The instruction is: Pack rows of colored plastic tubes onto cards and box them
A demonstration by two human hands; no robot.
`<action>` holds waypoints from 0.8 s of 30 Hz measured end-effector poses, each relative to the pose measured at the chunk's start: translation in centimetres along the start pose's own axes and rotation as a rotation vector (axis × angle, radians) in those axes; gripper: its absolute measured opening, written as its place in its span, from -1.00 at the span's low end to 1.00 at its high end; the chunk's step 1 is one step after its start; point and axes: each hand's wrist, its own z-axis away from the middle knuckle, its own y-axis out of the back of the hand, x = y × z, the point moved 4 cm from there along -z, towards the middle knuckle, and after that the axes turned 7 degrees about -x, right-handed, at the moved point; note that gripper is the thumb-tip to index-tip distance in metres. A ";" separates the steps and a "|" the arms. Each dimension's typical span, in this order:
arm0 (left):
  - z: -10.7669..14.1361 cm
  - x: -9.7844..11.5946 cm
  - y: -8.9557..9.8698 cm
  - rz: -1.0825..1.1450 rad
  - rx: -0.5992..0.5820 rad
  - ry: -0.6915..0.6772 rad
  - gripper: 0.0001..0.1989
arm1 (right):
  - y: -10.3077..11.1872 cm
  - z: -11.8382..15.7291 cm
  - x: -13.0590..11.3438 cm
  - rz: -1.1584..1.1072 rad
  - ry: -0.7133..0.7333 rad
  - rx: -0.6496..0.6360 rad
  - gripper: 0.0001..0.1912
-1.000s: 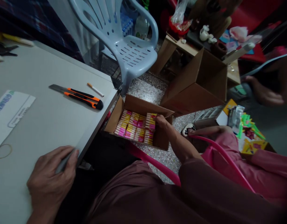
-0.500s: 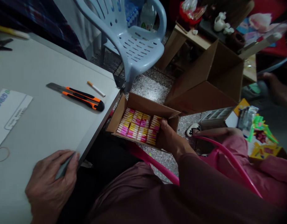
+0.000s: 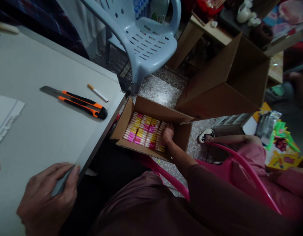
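While left grip [image 3: 47,196] pinches grey strip [image 3: 63,182], right grip [image 3: 168,132] touches pink-yellow packs [image 3: 144,132] in carton [image 3: 151,109], closure unclear.

and here's a speckled terrazzo floor [image 3: 161,95] under a pale blue plastic chair [image 3: 151,44], slotted seat and all, standing just beside the corner of a white-topped table [image 3: 43,68], and over behind, a low wooden table [image 3: 208,28] carrying white ceramic pieces [image 3: 245,14], the whole room in dim indoor light!
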 end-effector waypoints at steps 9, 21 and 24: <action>0.2 -0.4 -0.1 0.009 0.000 -0.029 -0.64 | -3.1 -0.6 1.4 0.084 -0.019 -0.127 -0.10; 0.0 0.4 0.1 -0.001 -0.004 -0.003 -0.68 | -2.0 -0.9 0.4 0.152 0.083 -0.016 -0.19; -0.1 0.6 0.3 0.004 0.011 -0.016 -0.67 | -2.5 -0.9 0.4 0.173 0.109 -0.008 -0.24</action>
